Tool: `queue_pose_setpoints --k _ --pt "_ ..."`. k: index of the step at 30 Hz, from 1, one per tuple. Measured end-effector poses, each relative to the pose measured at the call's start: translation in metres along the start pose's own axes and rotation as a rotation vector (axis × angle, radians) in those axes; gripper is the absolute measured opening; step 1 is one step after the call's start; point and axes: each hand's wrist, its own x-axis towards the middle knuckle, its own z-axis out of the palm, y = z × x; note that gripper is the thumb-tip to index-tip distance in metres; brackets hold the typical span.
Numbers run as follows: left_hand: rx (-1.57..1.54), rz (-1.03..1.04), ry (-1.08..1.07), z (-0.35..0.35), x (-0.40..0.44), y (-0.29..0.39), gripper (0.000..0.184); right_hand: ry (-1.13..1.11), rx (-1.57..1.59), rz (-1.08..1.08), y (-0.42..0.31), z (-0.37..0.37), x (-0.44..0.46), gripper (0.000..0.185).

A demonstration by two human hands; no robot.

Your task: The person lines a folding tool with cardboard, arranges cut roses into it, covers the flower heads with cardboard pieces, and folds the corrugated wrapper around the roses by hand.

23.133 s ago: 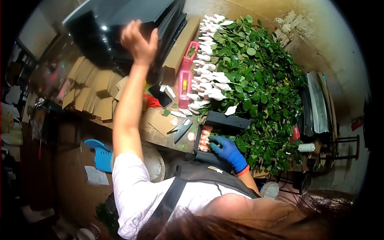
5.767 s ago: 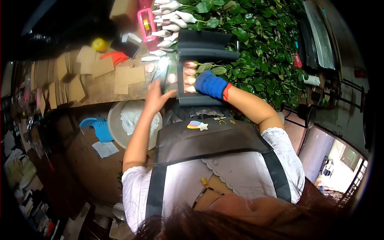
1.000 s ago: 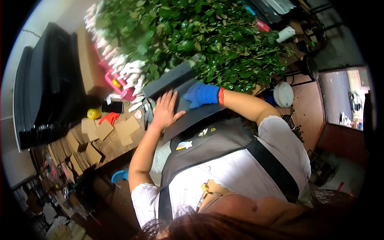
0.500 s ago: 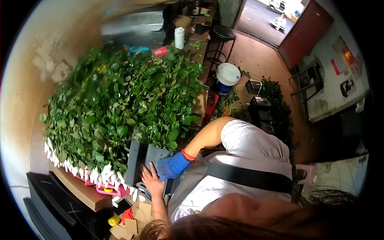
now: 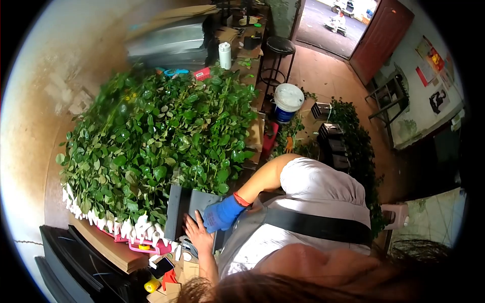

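My bare left hand (image 5: 201,236) comes up from the bottom. Its fingers are spread and lie against a dark grey panel-like piece (image 5: 175,212). Right beside it is my right hand (image 5: 221,214) in a blue glove with a red cuff; its fingers are hidden, so I cannot tell whether they grip anything. A second grey surface (image 5: 204,198) shows behind both hands. Past the grey pieces lies a large heap of green leafy stems (image 5: 151,136). White-wrapped heads (image 5: 144,230) line its near edge, above a pink frame (image 5: 161,247).
A phone (image 5: 161,266), a yellow roll (image 5: 151,285) and cardboard lie at the bottom. The white bottle (image 5: 225,55) stands behind the heap. On the floor are a lidded bucket (image 5: 288,97), a black stool (image 5: 281,46) and more leafy stems (image 5: 361,146).
My view has shifted slightly, so the heap and the table sit a little lower and further right. Both hands keep almost the same pose. Outside the doorway, a rider appears further left.
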Motion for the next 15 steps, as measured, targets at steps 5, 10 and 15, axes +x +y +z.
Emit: queue_pose_setpoints --k 5,10,15 --pt "-0.301 -0.086 0.116 -0.001 0.001 0.004 0.086 -0.219 0.455 0.104 0.025 -0.028 0.024 0.044" --pt "0.034 0.05 0.228 0.022 0.002 -0.006 0.062 0.209 0.014 -0.006 0.076 0.067 0.052 0.039" --pt "-0.192 -0.038 0.225 0.012 0.001 -0.002 0.086 -0.056 0.27 0.009 0.046 -0.009 0.042 0.045"
